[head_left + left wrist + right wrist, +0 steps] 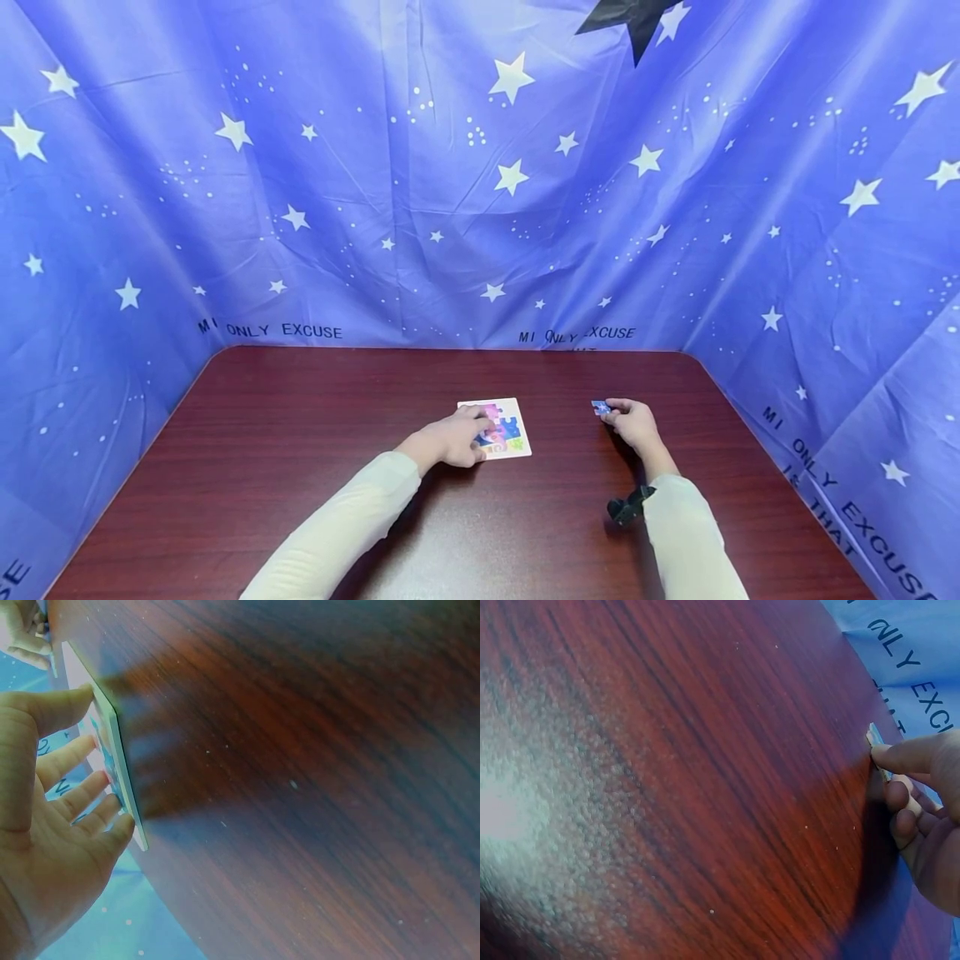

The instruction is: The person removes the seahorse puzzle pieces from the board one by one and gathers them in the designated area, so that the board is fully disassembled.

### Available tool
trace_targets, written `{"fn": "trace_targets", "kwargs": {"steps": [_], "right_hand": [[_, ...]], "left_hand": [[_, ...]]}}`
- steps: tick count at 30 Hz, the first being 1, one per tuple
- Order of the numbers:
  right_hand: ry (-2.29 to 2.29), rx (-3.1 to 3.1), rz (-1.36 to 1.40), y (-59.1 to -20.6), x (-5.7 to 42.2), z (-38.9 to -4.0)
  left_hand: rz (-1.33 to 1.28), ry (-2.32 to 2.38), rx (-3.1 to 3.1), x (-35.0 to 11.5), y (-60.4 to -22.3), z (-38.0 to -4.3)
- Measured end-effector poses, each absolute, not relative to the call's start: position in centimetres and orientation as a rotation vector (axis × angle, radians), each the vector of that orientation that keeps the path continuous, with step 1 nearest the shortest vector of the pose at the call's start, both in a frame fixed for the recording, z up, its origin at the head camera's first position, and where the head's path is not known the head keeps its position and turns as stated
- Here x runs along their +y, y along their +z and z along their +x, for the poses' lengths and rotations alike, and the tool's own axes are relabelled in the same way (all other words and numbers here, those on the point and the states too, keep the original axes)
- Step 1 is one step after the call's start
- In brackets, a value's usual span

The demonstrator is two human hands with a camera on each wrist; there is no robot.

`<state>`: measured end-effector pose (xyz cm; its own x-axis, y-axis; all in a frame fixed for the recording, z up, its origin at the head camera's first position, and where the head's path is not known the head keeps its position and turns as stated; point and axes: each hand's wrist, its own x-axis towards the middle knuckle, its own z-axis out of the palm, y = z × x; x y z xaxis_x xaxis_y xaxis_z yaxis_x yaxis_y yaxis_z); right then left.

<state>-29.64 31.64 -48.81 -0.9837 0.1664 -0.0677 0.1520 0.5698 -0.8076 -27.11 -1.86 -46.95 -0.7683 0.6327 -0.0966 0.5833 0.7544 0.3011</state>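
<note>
The puzzle board (511, 406) on the table (225, 450) is apparently steadied by the left hand (453, 439), fingers outspread, while a piece (599, 407) is pinched edgewise by the right hand (634, 423), likely so its print shows.

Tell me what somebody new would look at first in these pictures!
Probably the bright blue cloth full of white stars behind the table, with one big black star at the top edge, right of the middle. Next, maybe the colourful puzzle board near the table's middle, under the left hand. To its right, the right hand pinches a little blue puzzle piece.
</note>
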Motion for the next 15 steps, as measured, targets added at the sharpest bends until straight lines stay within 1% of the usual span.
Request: {"fn": "trace_targets", "kwargs": {"steps": [15], "right_hand": [[1.318,-2.8,-0.292,-48.38,31.32,-29.42]], "left_hand": [[0.957,0.378,2.757,-1.79,-46.79,-27.07]]}}
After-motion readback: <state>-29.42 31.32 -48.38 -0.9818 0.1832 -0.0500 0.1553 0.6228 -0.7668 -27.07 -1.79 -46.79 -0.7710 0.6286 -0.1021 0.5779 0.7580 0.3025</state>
